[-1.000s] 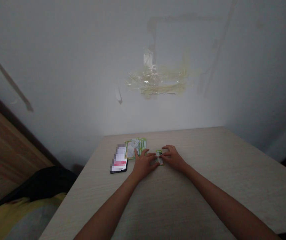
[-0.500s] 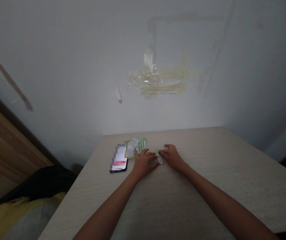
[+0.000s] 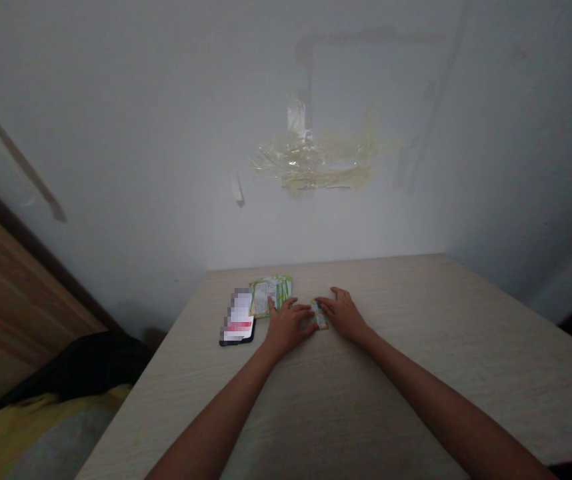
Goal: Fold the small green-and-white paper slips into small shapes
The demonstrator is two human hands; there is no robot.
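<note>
And here we are, both hands down on the pale counter (image 3: pixel 396 400), with one small green-edged card (image 3: pixel 323 322) lying right between them! The left hand (image 3: pixel 286 328) has its fingers spread, thumb and forefinger parted at the card's near-left side; whether they pinch it or merely steady it, I cannot tell. Across from it, the right hand (image 3: pixel 346 315) comes in narrow, fingertips bunched over the card's upper end, one finger lifted clear behind; a firm grip there? Cannot tell that either. Just beyond the left hand sits a pile of green-edged cards (image 3: pixel 261 298), overlapping, an outer finger reaching its lower edge. Left of that hand, a dark-rimmed phone (image 3: pixel 240 320) lies right up against the pile, screen lit and partly blurred out.
</note>
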